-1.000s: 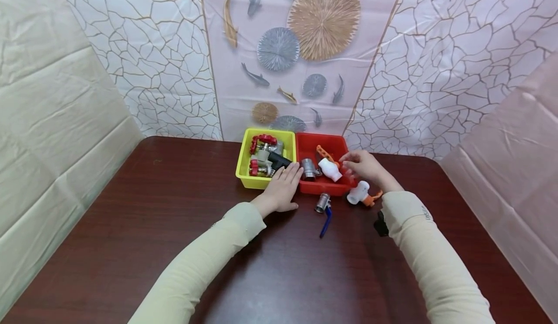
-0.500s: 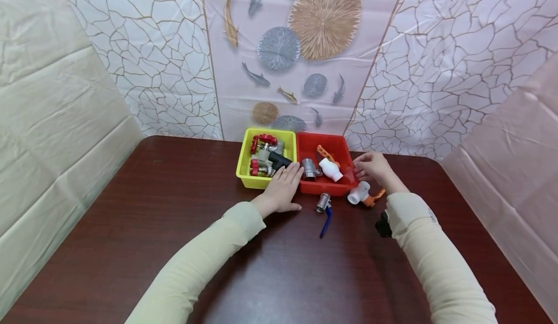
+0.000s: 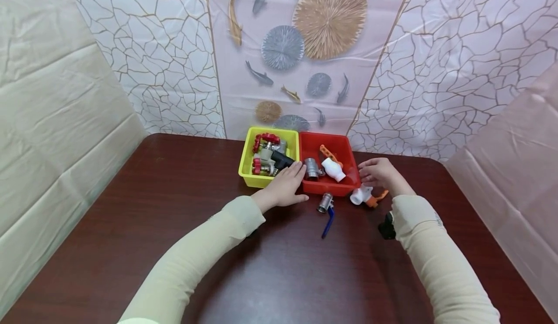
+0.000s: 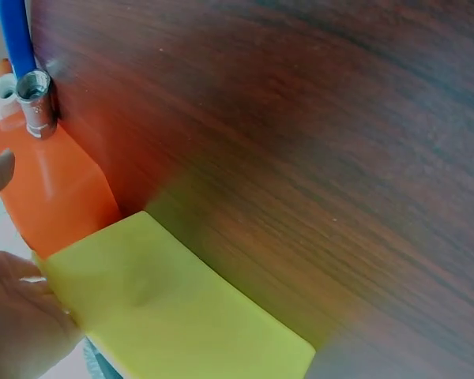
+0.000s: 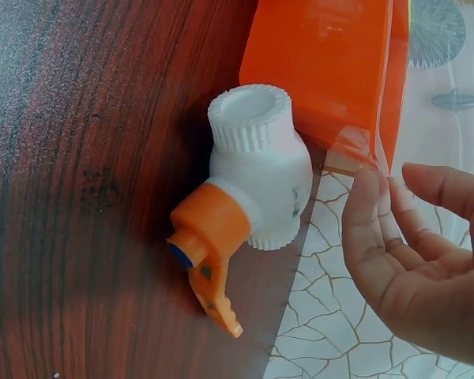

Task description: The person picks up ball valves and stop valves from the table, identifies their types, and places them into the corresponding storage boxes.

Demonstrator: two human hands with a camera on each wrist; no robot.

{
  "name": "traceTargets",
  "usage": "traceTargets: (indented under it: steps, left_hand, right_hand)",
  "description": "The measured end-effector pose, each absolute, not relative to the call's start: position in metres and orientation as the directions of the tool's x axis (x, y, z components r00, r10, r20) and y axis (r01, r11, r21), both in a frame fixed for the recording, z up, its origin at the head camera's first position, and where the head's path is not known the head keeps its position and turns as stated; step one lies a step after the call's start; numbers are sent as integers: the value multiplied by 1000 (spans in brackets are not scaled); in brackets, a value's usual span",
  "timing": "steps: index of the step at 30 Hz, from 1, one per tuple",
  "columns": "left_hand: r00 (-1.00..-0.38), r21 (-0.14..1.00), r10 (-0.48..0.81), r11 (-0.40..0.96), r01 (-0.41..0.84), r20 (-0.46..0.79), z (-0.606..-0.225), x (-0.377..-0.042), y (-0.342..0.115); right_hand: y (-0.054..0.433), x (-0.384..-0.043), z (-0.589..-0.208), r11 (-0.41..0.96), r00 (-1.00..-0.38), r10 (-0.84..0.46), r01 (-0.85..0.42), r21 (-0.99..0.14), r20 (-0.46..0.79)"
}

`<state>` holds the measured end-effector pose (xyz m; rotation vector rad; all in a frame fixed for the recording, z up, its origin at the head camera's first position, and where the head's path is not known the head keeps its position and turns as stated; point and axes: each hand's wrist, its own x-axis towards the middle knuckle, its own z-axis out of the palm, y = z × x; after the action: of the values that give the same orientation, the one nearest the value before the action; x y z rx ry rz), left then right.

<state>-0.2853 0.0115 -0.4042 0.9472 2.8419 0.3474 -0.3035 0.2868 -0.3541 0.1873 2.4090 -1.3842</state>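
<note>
My left hand (image 3: 285,186) lies with straight fingers over the front rims where the yellow bin (image 3: 257,182) meets the red bin (image 3: 331,188). At the red bin's right side is my right hand (image 3: 381,174). Its fingertips are right at the bin's rim in the right wrist view, the thumb stands apart, and it grips nothing. Below that hand, a white plastic ball valve (image 5: 261,166) with an orange lever handle lies on the table beside the bin. Inside the red bin are a metal valve (image 3: 311,168) and another white valve (image 3: 333,170) with an orange handle.
In front of the red bin lies a small metal ball valve (image 3: 325,203) with a blue lever. The yellow bin holds several valves, some with red handwheels (image 3: 269,138), and a black piece (image 3: 281,160). A patterned cloth backdrop (image 3: 174,72) rises behind the table.
My right hand has moved rightward, from over the red bin's right edge to just outside it. My left hand stays at the bins' rims. The head view has shifted slightly.
</note>
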Motion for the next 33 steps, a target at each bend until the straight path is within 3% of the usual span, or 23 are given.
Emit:
traceTargets:
  steps: [8,15,18,27,33]
  left_hand:
    - [-780,245,620,746,619,85,-393,-279,28]
    - [-703,235,674,663,711,227,-386,-270,45]
    - [-699,262,678,649,714,227,-386,-266,49]
    - [-669,205,707,637,743,227,-401,-262,60]
    - [-640,264,750,591,762,168,-403,-267,67]
  right_hand:
    - [287,-305,-358,468,-906,-83,333,-819,-416]
    - [291,-308,-364,415,-898,-84,362,-834,-432]
    - [292,-309,-366,392,-892,-92,377,-839,-443]
    - [288,-309,-370,374,-878,-86,409,-832,-470]
    - [290,-309,-372,380,-883,-91,397,-835,-461]
